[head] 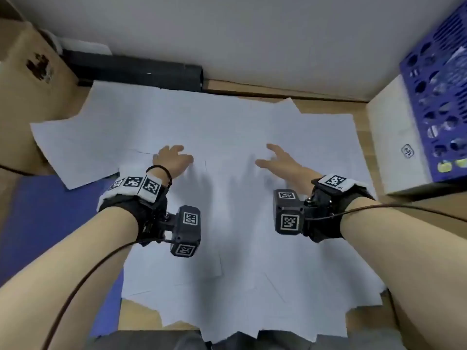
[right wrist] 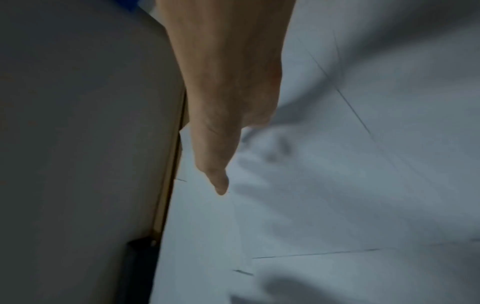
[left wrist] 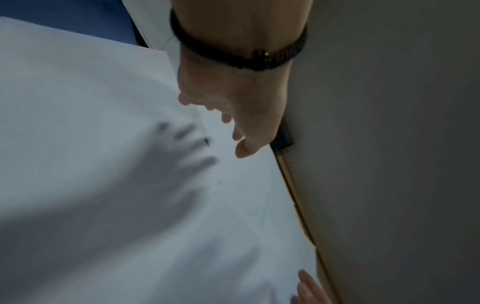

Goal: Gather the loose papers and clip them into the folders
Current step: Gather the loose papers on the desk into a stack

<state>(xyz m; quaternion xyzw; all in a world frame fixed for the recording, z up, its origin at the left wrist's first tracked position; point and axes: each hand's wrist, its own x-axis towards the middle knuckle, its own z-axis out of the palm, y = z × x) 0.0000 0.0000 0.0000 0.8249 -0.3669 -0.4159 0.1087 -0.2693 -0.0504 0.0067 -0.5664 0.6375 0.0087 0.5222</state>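
Several loose white papers (head: 227,127) lie spread and overlapping across the desk, some hanging over its near edge. A blue folder (head: 45,223) lies at the left, partly under the sheets. My left hand (head: 174,159) hovers just above the papers left of centre with fingers spread; in the left wrist view the left hand (left wrist: 233,115) casts a spread shadow on the papers (left wrist: 103,144). My right hand (head: 275,157) floats over the sheets right of centre, fingers extended; in the right wrist view the right hand (right wrist: 223,123) holds nothing over the papers (right wrist: 337,185).
A cardboard box (head: 27,79) stands at the left back. A dark bar (head: 136,72) lies along the wall. At the right sit a white box (head: 396,137) and a blue perforated basket (head: 439,97). Wooden desk (head: 409,213) shows at the right.
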